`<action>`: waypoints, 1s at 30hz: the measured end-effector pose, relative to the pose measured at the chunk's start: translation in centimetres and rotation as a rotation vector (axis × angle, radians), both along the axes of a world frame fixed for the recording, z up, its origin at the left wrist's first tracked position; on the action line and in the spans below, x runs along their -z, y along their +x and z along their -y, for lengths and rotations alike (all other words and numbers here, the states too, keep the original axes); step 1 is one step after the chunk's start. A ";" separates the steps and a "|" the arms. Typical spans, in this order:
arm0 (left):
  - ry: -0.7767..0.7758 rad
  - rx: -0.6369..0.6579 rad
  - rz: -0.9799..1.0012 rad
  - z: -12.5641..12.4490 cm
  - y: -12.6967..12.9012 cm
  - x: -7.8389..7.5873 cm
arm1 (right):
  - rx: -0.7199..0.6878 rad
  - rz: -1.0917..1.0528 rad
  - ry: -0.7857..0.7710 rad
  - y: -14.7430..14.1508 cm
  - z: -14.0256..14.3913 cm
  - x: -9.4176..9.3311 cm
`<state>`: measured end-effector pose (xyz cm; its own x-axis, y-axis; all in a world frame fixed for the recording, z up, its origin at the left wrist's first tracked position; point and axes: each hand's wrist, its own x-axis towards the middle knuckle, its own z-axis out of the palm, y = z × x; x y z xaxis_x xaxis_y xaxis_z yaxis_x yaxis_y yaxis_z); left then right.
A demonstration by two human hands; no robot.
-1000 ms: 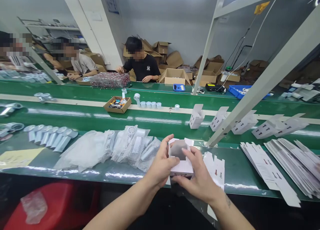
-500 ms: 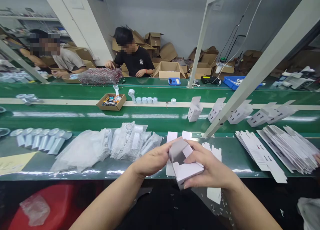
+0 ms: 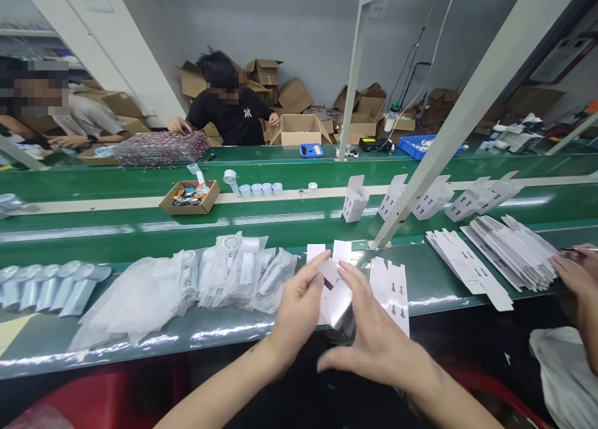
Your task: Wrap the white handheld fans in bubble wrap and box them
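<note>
Between my two hands, above the front edge of the bench, is a small white carton (image 3: 332, 297), tilted, with a dark slot near its top. My left hand (image 3: 299, 304) grips its left side, fingers at the upper edge. My right hand (image 3: 374, 335) is at the carton's right side; its fingers reach along the top right edge and its thumb is spread away below. Flat white carton blanks (image 3: 391, 286) with small dark prints lie just right of the hands. To the left are handheld fans in bubble bags (image 3: 243, 270).
Folded-up cartons (image 3: 355, 200) stand in a row on the green conveyor (image 3: 261, 220), behind a slanted white post (image 3: 439, 161). Stacked carton blanks (image 3: 511, 254) lie right, beside a co-worker's hands (image 3: 577, 273). Bare light-blue fans (image 3: 70, 286) and a parts box (image 3: 190, 197) are left.
The carton has turned upright, its open end no longer facing me. My right hand has loosened, thumb spreading off it. The view has swung right, bringing a co-worker's hands into sight.
</note>
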<state>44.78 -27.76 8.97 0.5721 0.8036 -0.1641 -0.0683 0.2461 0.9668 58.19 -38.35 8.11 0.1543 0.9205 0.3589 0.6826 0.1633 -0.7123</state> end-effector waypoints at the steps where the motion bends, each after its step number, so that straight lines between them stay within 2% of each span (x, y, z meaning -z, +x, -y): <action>1: 0.065 0.113 -0.019 -0.2 -0.4 -0.1 | 0.050 -0.014 0.070 -0.5 0.2 0.7; 3: 0.109 0.389 0.004 -0.9 -1.1 -0.4 | 0.108 -0.049 0.139 -1.1 0.5 1.7; 4: 0.098 0.493 0.031 -1.3 -1.2 -0.5 | 0.112 -0.071 0.124 -1.3 0.6 1.9; 6: 0.022 0.569 0.097 -1.6 -1.0 -0.4 | 0.105 -0.128 0.041 -1.4 1.0 1.8; 10: -0.294 0.417 0.218 0.0 0.2 0.4 | 0.126 -0.276 -0.086 -1.1 2.4 1.3; 12: -0.391 0.350 0.222 1.3 0.6 0.5 | 0.103 -0.320 -0.102 -0.8 3.1 1.3; 15: -0.387 0.306 0.183 2.7 0.8 0.2 | 0.038 -0.362 -0.090 -0.3 3.9 1.6; 18: -0.350 0.316 0.126 3.3 1.0 -0.3 | -0.013 -0.414 -0.083 0.4 4.4 2.0; 27: -0.359 0.452 0.008 4.0 3.9 0.4 | -0.046 -0.635 -0.115 3.5 6.2 3.1; 30: -0.386 0.501 0.037 3.5 4.6 0.9 | -0.035 -0.738 -0.127 4.6 6.7 3.3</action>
